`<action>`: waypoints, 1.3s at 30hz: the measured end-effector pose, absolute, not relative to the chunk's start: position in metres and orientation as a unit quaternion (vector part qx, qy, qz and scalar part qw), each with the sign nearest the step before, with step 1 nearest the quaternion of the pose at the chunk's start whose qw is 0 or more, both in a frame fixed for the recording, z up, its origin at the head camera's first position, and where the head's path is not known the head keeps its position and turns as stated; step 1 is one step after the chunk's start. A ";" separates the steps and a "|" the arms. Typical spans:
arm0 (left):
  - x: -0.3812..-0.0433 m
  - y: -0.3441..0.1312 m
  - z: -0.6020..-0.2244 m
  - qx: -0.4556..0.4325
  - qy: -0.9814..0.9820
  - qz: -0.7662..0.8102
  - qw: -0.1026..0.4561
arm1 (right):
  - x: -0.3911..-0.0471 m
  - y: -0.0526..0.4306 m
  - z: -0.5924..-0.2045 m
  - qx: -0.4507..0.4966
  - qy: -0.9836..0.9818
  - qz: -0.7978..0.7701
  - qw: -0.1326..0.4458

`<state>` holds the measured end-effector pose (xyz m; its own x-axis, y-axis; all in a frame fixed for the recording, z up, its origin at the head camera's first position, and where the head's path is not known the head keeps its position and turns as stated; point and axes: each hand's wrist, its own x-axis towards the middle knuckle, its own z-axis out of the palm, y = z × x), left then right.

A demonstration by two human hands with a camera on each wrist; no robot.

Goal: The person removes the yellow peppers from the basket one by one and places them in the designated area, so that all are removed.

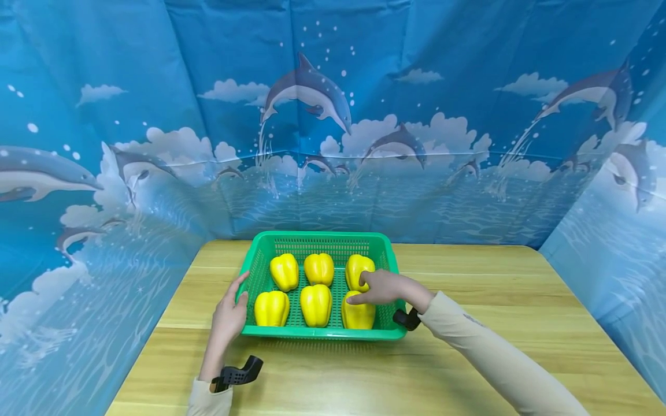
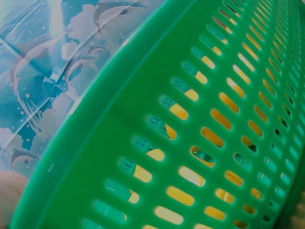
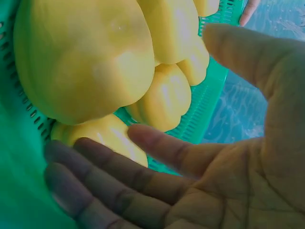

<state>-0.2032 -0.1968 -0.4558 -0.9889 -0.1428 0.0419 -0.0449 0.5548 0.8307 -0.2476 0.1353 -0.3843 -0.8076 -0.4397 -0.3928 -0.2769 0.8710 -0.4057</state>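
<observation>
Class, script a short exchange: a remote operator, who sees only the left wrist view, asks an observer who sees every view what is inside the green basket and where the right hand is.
Operator: Through the side of the green basket I glimpse only patches of yellow. What is inside?
Observer: Six yellow bell peppers, in two rows of three.
Operator: And where is the right hand?
Observer: At the basket's right side, by the rightmost peppers, its fingers extended and holding nothing.
</observation>
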 end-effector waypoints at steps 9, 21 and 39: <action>-0.203 -0.197 -0.456 0.052 -0.885 -0.459 0.052 | -0.252 0.124 -0.390 -0.194 0.936 -0.134 0.261; -0.202 -0.197 -0.456 0.054 -0.885 -0.460 0.051 | -0.247 0.112 -0.395 -0.165 0.946 -0.098 0.263; -0.201 -0.196 -0.455 0.048 -0.884 -0.460 0.058 | -0.256 0.108 -0.402 -0.125 0.947 -0.093 0.282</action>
<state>-0.2013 -0.1960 -0.4548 -0.9887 -0.1381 0.0580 -0.0317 0.5713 0.8201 -0.2560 0.1076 -0.4016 -0.8094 -0.2892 -0.5110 -0.1846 0.9515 -0.2461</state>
